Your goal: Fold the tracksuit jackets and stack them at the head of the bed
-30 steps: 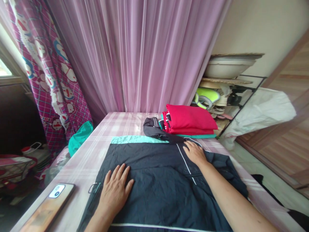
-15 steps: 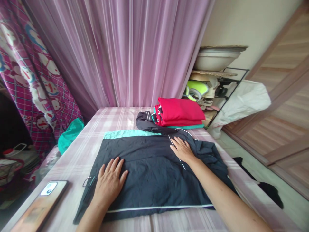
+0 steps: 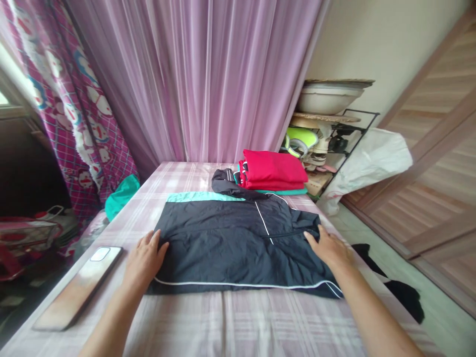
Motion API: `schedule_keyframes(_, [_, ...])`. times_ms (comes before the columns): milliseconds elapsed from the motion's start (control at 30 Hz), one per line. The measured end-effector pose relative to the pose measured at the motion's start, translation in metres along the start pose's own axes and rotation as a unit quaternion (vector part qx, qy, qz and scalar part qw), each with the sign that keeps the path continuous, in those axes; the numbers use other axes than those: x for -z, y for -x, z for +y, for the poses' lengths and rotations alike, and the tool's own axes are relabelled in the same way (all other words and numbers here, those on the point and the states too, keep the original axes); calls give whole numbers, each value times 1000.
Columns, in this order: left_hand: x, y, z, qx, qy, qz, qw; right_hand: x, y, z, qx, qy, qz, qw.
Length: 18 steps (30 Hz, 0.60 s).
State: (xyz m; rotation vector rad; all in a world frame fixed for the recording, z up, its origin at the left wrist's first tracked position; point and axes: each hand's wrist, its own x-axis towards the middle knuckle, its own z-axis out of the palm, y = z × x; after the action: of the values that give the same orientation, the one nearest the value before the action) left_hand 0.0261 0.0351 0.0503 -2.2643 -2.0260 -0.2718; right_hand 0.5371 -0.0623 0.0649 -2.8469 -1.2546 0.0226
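A black jacket (image 3: 219, 248) with white piping lies spread over the checked tablecloth, a strip of turquoise cloth (image 3: 203, 197) showing along its far edge. My left hand (image 3: 145, 258) rests at the jacket's left side, thumb on the fabric and fingers apart. At the opposite side, my right hand (image 3: 332, 250) touches the right edge with its thumb spread from the fingers. One dark sleeve (image 3: 226, 182) bends back toward a stack of folded red clothes (image 3: 275, 169) behind the jacket. Both hands look open; the undersides of their fingers are hidden.
A phone (image 3: 84, 287) lies on the tablecloth (image 3: 223, 327) at the left. Turquoise fabric (image 3: 121, 197) hangs by the left table edge. Purple curtains (image 3: 193, 79) stand behind. To the right are a rack with a basin (image 3: 329, 99) and a white bag (image 3: 379, 158).
My hands have moved apart from the middle of the jacket to its left and right sides. The near edge of the jacket now sits farther from me in view.
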Motion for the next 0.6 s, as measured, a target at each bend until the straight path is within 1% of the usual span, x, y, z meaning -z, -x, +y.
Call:
schedule_keyframes(67, [6,11,-10,45,-6,-23,999,3,4,-1,-17,-17,-12,1000])
schedule_keyframes(167, [11,22,-15,87,3,-53,995,10,10,0,-48,-35,-34,998])
schedule_keyframes(233, [16,22,-15,110,10,-76,991,13,14,2,-67,-44,-49,996])
schedule_keyframes(300, [21,18,-15,127,18,-116,985,13,16,5,-70,-45,-57,995])
schedule_keyframes(400, [32,9,-13,155,26,-180,971,8,17,7,-38,-35,-62,997])
schedule_keyframes(467, [37,3,-9,172,21,-205,963,5,15,6,-11,-27,-67,997])
schedule_keyframes(533, [41,0,-5,173,15,-205,963,5,12,5,8,-18,-68,998])
schedule_keyframes(600, [44,-1,-2,161,16,-192,968,7,7,6,38,-18,-62,997])
